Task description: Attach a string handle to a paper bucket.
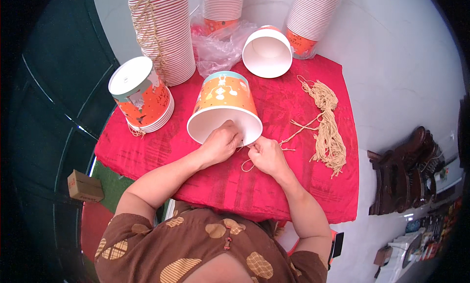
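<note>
An orange paper bucket (227, 94) with a teal band and a white rim lies on its side, its mouth toward me. Inside that mouth, close to the lower rim, is my left hand (223, 142) with its fingers pinched together; what they hold is hidden. My right hand (268, 155) is closed at the outside of the same rim, pinching a thin tan cord (248, 166) that hangs in a small loop below. To the right lies a bundle of tan cords (327, 129), with a few loose strands reaching toward my right hand.
A red cloth (235, 185) covers the table. At left stand upturned nested buckets (142, 94) and a tall bucket stack (164, 38) draped with cords. Another bucket (267, 53) lies tipped beside clear plastic wrap (218, 48). Farther stacks (313, 14) stand behind. A cardboard box (85, 186) sits below left.
</note>
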`<action>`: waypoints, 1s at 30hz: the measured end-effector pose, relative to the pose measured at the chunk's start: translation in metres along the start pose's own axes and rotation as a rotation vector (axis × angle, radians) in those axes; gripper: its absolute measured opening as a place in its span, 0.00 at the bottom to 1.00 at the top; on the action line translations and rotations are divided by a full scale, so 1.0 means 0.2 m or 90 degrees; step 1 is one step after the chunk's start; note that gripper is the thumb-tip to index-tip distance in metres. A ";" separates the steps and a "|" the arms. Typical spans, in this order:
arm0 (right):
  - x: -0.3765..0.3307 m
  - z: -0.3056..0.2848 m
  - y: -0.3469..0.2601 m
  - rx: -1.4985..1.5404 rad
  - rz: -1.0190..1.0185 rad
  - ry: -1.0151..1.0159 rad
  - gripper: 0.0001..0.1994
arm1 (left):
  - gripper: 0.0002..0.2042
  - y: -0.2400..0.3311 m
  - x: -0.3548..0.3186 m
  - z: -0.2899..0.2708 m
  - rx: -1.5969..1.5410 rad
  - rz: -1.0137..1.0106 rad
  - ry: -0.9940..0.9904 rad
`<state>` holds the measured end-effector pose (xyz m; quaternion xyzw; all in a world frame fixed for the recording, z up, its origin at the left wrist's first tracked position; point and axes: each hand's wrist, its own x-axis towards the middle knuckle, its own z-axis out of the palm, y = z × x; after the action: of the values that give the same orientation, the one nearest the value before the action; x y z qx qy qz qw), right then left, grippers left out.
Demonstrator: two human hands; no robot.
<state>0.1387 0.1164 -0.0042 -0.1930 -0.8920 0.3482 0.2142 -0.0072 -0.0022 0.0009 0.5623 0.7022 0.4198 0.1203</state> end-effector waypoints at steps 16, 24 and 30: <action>0.03 -0.03 0.04 0.105 0.045 0.187 0.08 | 0.08 0.11 -0.03 -0.02 -0.073 0.135 0.009; 0.05 -0.17 0.01 -0.058 -0.058 0.366 0.07 | 0.10 0.12 -0.05 -0.02 -0.150 0.226 -0.135; 0.06 -0.31 0.07 -0.174 -0.105 0.478 0.07 | 0.11 0.08 -0.04 -0.01 -0.089 0.199 -0.093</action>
<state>0.1632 0.1656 0.0308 -0.2611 -0.8025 0.1133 0.5244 0.0052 -0.0096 0.0119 0.6838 0.5648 0.4392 0.1435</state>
